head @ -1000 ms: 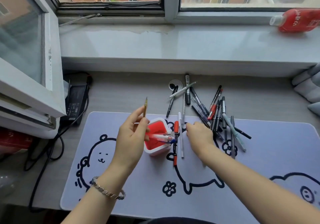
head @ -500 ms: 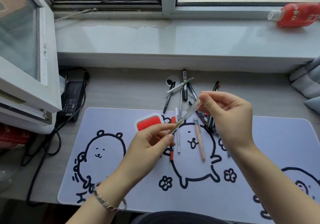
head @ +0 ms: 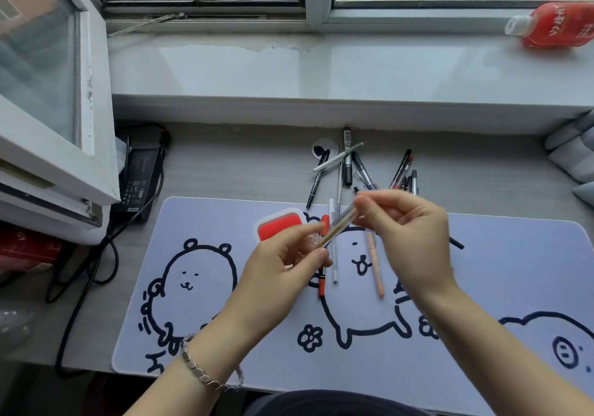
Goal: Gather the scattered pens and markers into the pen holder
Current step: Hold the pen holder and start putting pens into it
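A clear pen with a yellow core [head: 339, 227] hangs slanted above the mat, pinched at both ends. My left hand [head: 283, 271] grips its lower end and my right hand [head: 405, 232] its upper end. The red and white pen holder [head: 278, 224] stands on the mat behind my left hand, partly hidden. A pile of black and red pens [head: 356, 171] lies on the desk beyond my hands. On the mat below the held pen lie a white pen [head: 334, 255], a peach pen [head: 376, 264] and a red marker [head: 321, 283].
The white desk mat with bear drawings [head: 199, 287] covers the near desk. A black power brick [head: 138, 177] and cables lie at the left under an open window frame [head: 48, 145]. A red bottle [head: 559, 25] lies on the sill. Cushions [head: 575, 155] sit at the right edge.
A second ago my left hand held the pen upright by the holder while my right reached into the pile. Both hands now hold the pen, in front of the holder.
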Motion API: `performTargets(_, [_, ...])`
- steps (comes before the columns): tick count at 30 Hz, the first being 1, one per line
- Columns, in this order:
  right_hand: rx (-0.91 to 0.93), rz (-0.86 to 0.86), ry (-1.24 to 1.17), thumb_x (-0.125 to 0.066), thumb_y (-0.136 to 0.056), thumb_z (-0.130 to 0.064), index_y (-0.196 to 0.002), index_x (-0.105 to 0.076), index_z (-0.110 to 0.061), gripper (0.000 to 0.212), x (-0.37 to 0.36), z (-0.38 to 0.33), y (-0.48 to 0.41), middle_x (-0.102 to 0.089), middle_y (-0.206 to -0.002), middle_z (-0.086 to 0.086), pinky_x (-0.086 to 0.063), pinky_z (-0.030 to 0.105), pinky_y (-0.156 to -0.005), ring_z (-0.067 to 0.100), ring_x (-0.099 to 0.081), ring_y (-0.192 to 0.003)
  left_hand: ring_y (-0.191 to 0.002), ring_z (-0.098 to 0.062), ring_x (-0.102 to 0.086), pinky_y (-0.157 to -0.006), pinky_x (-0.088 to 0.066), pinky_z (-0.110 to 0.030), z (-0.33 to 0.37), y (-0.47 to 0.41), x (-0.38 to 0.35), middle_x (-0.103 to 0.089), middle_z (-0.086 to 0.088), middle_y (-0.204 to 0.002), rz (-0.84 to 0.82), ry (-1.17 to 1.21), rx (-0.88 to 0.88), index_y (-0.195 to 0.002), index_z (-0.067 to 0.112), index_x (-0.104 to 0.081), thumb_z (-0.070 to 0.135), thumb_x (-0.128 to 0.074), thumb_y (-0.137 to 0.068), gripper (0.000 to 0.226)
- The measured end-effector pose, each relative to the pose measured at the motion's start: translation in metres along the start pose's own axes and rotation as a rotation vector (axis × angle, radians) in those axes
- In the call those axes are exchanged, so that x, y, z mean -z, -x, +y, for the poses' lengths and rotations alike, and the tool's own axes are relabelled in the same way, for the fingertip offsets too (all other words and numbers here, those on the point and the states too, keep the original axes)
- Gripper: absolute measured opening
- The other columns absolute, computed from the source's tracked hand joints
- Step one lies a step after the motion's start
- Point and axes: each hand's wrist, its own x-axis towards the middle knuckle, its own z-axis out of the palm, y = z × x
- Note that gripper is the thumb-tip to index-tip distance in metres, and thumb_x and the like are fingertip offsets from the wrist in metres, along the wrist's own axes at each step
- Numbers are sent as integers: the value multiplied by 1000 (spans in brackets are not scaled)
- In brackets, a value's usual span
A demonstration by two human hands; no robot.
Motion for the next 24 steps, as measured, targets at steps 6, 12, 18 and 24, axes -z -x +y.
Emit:
performTargets(6, [50, -92, 31, -69, -72, -4, -76, -70, -16, 13, -3, 12, 7, -68, -74, 2, -55, 16, -65, 8, -67, -69, -58, -3, -59, -54, -43, -10, -9, 1, -1, -76, 4, -76, -54, 122, 55, -103, 31, -56, 7, -59, -84, 31])
performTargets(12, [683, -97, 488, -71, -74, 0, -85, -70, 2, 11, -3, 28, -10, -62, -79, 11, -50, 13, -70, 8, -57, -76, -127, 12, -24, -107, -19, -11, -37, -15, 28, -27, 22, -138, 102, -428, 25, -139, 30, -23, 44, -73, -64, 91])
performTargets(18, [482, -376, 540, -59, -81, -28, -87, -72, -8, 25, -15, 64, -12, -69, -82, 7, -49, 24, -74, 8, -59, -79, -134, -12, -28, -105, -32, -31, -68, -31, 24, -22, 4, -149, 55, -612, 68, -142, 23, -17, 44, -79, -59, 106])
performTargets(24, [-116, -163, 880, -53, -89, -28, -102, -63, -8, 26, -2, 84, -47, -62, -87, 1, -45, 22, -69, 12, -56, -75, -113, 1, -33, -89, -34, -20, -75, -32, 26, -34, 9, -136, 124, -517, 27, -137, 28, -28, 41, -83, -54, 100])
